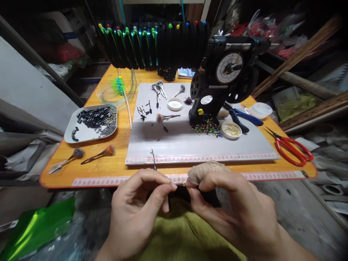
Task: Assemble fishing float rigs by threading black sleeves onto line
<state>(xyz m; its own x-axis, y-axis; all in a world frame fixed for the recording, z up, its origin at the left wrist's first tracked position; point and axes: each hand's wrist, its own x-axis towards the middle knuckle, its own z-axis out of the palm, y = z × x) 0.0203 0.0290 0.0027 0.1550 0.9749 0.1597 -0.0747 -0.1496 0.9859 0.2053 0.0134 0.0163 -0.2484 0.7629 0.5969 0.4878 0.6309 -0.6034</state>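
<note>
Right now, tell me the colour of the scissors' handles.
The scissors' handles are red, clearest in the head view.

Here's a ribbed beige finger cover (205,172) on the right hand (241,203), and there, below the desk (119,157), creased olive-green clothing (176,233)!

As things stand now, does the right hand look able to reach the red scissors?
Probably yes: the red scissors lie uncovered on the table beyond the right hand, with nothing tall between. Its fingertips, though, seem occupied with a small gold-coloured piece.
</note>
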